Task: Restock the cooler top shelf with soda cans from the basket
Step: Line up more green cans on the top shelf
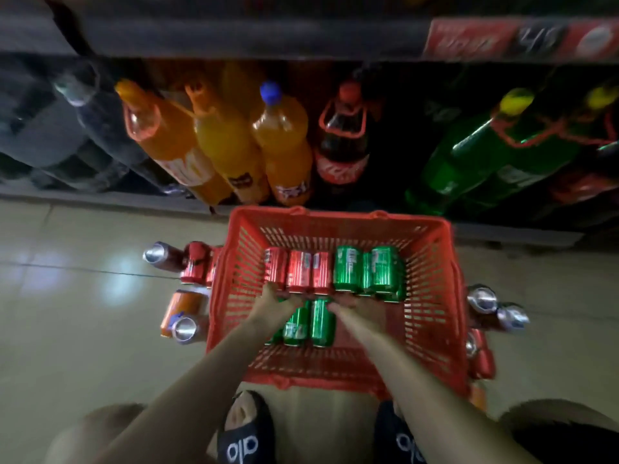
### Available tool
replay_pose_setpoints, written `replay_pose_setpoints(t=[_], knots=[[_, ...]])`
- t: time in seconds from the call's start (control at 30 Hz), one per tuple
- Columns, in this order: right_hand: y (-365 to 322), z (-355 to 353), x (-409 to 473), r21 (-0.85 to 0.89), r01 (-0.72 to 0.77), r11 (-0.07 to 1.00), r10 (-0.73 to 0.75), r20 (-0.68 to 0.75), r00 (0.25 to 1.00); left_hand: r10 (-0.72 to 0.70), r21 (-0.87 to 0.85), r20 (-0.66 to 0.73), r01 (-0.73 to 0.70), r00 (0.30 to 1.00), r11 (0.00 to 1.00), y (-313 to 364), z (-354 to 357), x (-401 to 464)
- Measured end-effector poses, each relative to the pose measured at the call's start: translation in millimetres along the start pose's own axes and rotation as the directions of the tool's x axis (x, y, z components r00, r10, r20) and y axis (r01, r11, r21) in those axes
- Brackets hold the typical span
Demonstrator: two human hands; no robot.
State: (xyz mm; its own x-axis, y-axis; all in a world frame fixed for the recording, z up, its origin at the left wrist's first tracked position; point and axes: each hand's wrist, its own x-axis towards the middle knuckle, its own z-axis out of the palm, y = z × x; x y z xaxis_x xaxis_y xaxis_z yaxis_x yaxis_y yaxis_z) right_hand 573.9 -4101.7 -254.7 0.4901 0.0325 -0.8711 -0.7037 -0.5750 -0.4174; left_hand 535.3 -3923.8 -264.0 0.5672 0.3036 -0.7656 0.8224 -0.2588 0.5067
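Red slatted plastic basket (432,296) on pale tiled floor (67,313), before a shelf of large soft-drink bottles (231,145). Contents: red aluminium soda cans (299,271) and green aluminium soda cans (365,269), lying flat. Left hand (273,301) and right hand (360,308) reach in among the cans; grip of either cannot be told. Loose cans (182,316) beside basket.
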Motion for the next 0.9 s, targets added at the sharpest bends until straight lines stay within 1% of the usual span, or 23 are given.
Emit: replay_pose_setpoints(t=[0.07, 0.17, 0.2, 0.33, 0.4, 0.47, 0.57, 0.7, 0.8, 0.9], knots=[[20, 17, 41, 0.012, -0.015, 1.0, 0.015, 0.041, 0.999, -0.071, 0.029, -0.035, 0.072, 0.997, 0.997, -21, 19, 34], [41, 36, 85, 0.086, -0.077, 0.993, 0.065, 0.138, 0.988, -0.174, 0.162, -0.117, 0.192, 0.978, 0.968, -41, 33, 63], [44, 40, 93, 0.116, -0.102, 0.988, 0.083, 0.156, 0.984, -0.19, 0.173, -0.136, 0.212, 0.972, 0.962, -46, 36, 70], [66, 55, 128, 0.202, -0.15, 0.968, 0.114, 0.18, 0.977, -0.244, 0.174, -0.148, 0.268, 0.958, 0.947, -57, 44, 81], [60, 57, 121, 0.196, -0.165, 0.967, 0.124, 0.206, 0.971, -0.254, 0.163, -0.146, 0.276, 0.956, 0.947, -57, 44, 80], [56, 57, 115, 0.202, -0.155, 0.967, 0.115, 0.199, 0.973, -0.266, 0.14, -0.146, 0.286, 0.953, 0.948, -64, 41, 86], [59, 54, 120, 0.218, -0.131, 0.967, 0.101, 0.144, 0.984, -0.292, 0.127, -0.12, 0.306, 0.949, 0.944, -75, 39, 98], [72, 47, 137, 0.23, -0.156, 0.96, 0.14, 0.085, 0.986, -0.288, 0.141, -0.017, 0.287, 0.958, 0.947, -99, 48, 119], [76, 43, 141, 0.21, -0.149, 0.966, 0.137, 0.072, 0.988, -0.302, 0.078, 0.082, 0.296, 0.95, 0.952, -89, 49, 105], [71, 38, 130, 0.2, -0.121, 0.972, 0.113, 0.051, 0.992, -0.304, 0.021, 0.099, 0.304, 0.947, 0.953, -83, 48, 97]])
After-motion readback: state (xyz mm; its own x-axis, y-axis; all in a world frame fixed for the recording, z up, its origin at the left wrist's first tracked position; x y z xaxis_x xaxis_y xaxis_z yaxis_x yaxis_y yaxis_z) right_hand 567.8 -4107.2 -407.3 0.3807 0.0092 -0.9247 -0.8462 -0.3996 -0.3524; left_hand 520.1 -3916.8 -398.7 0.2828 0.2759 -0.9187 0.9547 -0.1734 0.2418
